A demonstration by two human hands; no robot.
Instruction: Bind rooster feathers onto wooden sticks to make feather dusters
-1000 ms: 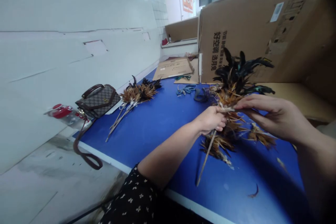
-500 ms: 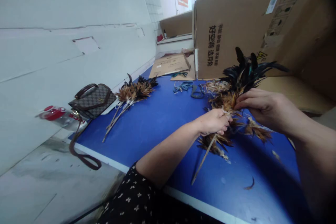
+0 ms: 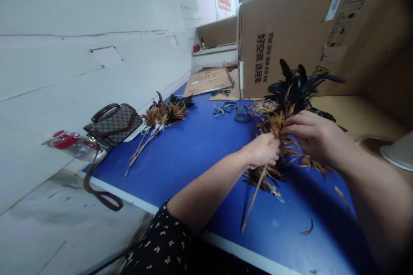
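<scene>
My left hand (image 3: 262,150) is closed around the neck of a feather duster (image 3: 290,90), where its feathers meet the thin stick (image 3: 254,200). The stick slants down toward the near table edge, while dark and brown feathers fan out above the fist. My right hand (image 3: 311,132) is closed at the brown feathers just above my left, thumb and fingers pinched together; what exactly lies between the fingertips is hidden. Below both hands, loose brown feather bunches (image 3: 263,180) lie on the blue table (image 3: 200,146).
Finished-looking feather dusters (image 3: 166,114) lie at the left, beside a brown handbag (image 3: 114,124) and a red-capped bottle (image 3: 75,144). Blue ties (image 3: 225,107) and green-handled scissors (image 3: 221,93) lie farther back. A large cardboard box (image 3: 290,30) stands behind the hands.
The feather duster has shifted slightly left, its stick now steeper. My right hand has moved a little left and turned, its fingers closer to my left hand.
</scene>
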